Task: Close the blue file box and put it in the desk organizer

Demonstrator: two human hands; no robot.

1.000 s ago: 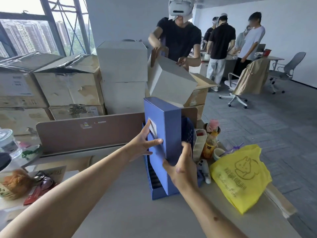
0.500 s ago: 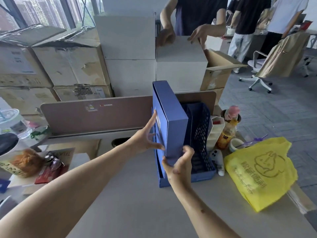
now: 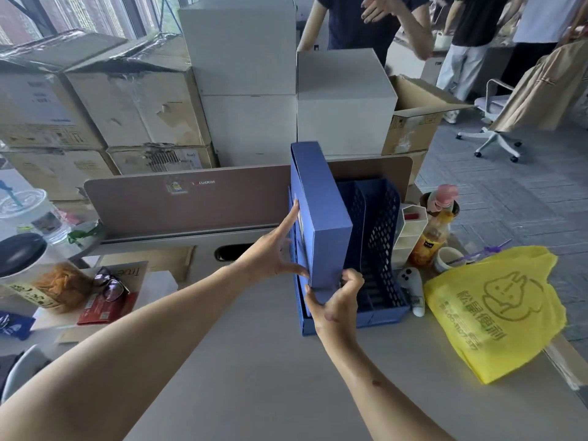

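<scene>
Both hands (image 3: 334,308) grip upright closed blue file box (image 3: 321,218) in organizer (image 3: 381,243).

Soft, even daylight comes from the windows (image 3: 79,17) at the upper left, leaving the room bright without harsh glare. Shadows are faint: a pale one lies on the worktop (image 3: 254,377) under the forearms. The wide lens bends straight lines toward the edges. The picture is slightly soft throughout, and the people in the background smear.
</scene>
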